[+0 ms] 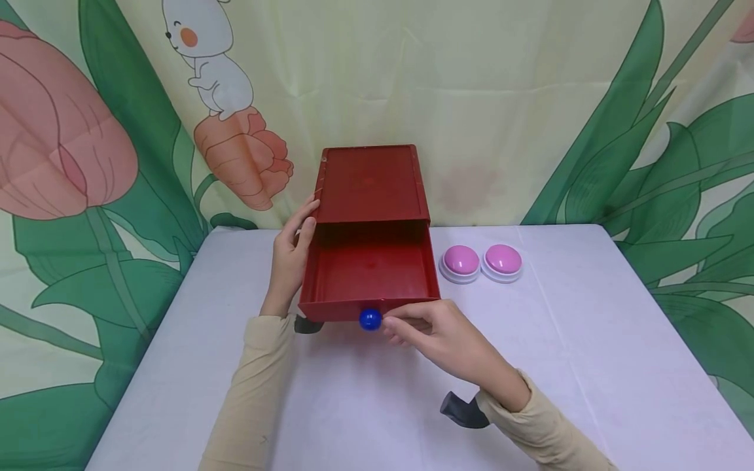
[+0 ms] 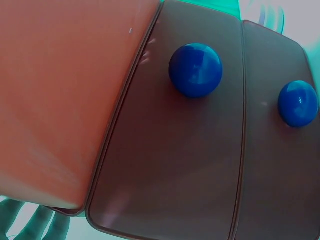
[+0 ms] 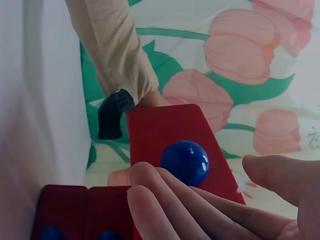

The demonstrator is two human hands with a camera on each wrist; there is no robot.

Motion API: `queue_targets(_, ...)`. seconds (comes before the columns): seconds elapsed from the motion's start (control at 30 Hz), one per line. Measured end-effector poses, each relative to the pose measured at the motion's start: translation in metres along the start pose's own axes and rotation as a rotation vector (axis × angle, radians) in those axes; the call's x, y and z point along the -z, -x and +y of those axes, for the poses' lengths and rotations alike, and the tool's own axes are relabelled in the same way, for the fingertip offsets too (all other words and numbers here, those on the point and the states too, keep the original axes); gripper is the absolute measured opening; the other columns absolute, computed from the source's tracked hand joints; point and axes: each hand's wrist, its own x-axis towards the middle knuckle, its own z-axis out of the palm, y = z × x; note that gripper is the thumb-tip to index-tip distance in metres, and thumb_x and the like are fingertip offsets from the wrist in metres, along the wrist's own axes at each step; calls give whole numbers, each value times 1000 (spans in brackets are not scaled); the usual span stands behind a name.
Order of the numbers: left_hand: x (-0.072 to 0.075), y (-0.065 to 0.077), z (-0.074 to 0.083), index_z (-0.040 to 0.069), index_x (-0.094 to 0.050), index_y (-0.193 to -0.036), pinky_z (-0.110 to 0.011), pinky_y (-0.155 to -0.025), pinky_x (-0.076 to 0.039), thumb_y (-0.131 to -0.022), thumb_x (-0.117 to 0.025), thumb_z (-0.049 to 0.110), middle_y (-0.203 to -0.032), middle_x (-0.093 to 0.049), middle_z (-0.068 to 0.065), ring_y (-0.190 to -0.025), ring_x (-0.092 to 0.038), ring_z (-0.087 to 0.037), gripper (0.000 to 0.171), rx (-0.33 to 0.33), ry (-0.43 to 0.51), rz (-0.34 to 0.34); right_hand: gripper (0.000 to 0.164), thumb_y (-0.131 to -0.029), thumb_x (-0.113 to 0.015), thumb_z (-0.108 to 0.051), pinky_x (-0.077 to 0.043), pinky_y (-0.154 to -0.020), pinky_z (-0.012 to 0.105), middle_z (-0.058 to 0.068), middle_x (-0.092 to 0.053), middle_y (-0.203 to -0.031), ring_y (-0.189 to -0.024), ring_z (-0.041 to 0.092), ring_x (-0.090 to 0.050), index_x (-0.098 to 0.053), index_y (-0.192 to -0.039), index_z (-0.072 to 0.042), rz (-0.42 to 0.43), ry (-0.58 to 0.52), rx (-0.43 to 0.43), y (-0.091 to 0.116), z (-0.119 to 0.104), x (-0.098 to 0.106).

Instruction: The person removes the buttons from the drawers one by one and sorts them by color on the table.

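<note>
A red drawer box (image 1: 370, 183) stands at the back of the table, its top drawer (image 1: 371, 275) pulled out with nothing inside. A blue round knob (image 1: 370, 319) sits on that drawer's front. My left hand (image 1: 288, 261) rests along the box's left side, fingers extended. Close to the knob's right side is my right hand (image 1: 432, 330). In the right wrist view its thumb (image 3: 275, 172) stands apart from the straight fingers (image 3: 165, 202), which overlap the knob's lower edge. Lower drawer fronts (image 2: 165, 150) with blue knobs show in the left wrist view.
Two pink push buttons (image 1: 461, 261) with white bases stand side by side to the right of the box. A white cloth covers the table (image 1: 530, 366). Behind it hangs a curtain (image 1: 483, 118) printed with tulips, leaves and a rabbit.
</note>
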Motion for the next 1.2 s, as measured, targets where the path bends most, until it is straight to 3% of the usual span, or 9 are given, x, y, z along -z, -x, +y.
queue_targets(0.4, 0, 0, 1, 2, -49, -145, -46, -113, -40, -106, -45, 12, -157, -41, -8, -144, -38, -21, 41, -8, 0, 4, 36, -97, -64, -33, -60, -78, 27, 8, -72, -104, -87, 21, -73, -72, -116, -3, -36, -81, -23, -7, 5, -10)
queue_targets(0.67, 0, 0, 1, 4, -48, -146, -44, -112, -41, -106, -44, 13, -157, -40, -6, -144, -38, -20, 41, 3, -14, 1, 34, -98, -63, -34, -59, -78, 26, 6, -74, -99, -83, 14, -72, -73, -112, -4, -41, -90, -24, -11, 9, -19)
queue_targets(1.0, 0, 0, 1, 3, -48, -146, -44, -114, -40, -106, -44, 13, -157, -41, -6, -145, -38, -20, 41, 2, -14, 1, 32, -98, -63, -37, -59, -77, 28, 7, -74, -94, -85, 23, -72, -75, -107, -9, -15, -80, -35, -13, 11, -29)
queue_targets(1.2, -1, 1, 3, 3, -48, -146, -45, -113, -40, -105, -45, 13, -157, -40, -7, -145, -38, -22, 42, 11, -20, 4, 32, -98, -62, -36, -60, -77, 30, 7, -75, -95, -81, 15, -72, -75, -107, -8, -8, -72, -20, -14, 12, -29)
